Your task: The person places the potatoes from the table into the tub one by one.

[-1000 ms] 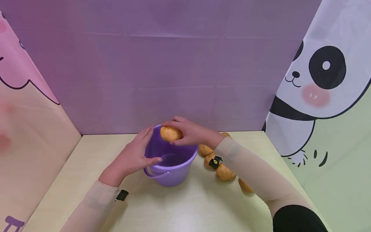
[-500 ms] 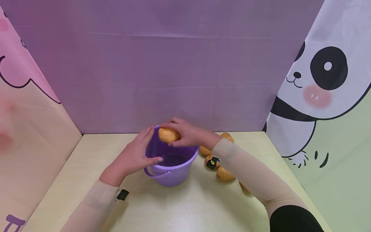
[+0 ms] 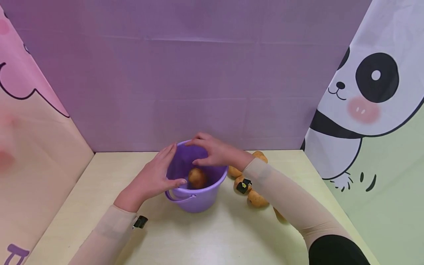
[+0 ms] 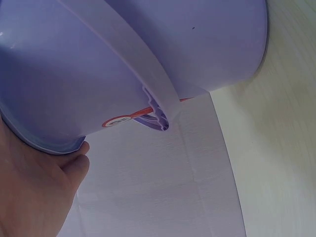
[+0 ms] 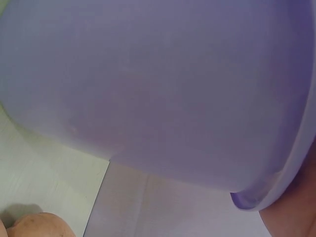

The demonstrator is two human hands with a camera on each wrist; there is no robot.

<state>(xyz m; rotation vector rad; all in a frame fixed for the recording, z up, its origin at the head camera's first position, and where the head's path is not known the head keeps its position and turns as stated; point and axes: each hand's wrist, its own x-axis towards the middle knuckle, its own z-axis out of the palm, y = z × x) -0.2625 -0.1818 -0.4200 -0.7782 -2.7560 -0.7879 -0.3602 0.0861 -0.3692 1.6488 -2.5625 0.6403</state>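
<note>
A purple bucket (image 3: 198, 203) stands upright on the table, with one potato (image 3: 197, 179) inside it. My left hand (image 3: 149, 180) rests at the near-left rim, fingers straight and thumb spread toward the opening. In the left wrist view that hand (image 4: 34, 182) touches the rim beside the bucket's handle (image 4: 143, 59). Over the far-right part of the opening, my right hand (image 3: 215, 151) has its thumb and fingers apart, nothing between them. The right wrist view shows the bucket's outer wall (image 5: 148, 89) and part of the right hand (image 5: 291, 212) at the rim.
Several potatoes (image 3: 257, 198) lie on the light wooden table (image 3: 205, 239) right of the bucket, partly under the right forearm. One potato (image 5: 42, 227) appears low in the right wrist view. A purple backdrop (image 3: 198, 73) rises behind the table, with printed panels at both sides.
My right hand, which held the potato over the bucket, has let it go, and the potato has dropped inside. The left hand stays at the rim.
</note>
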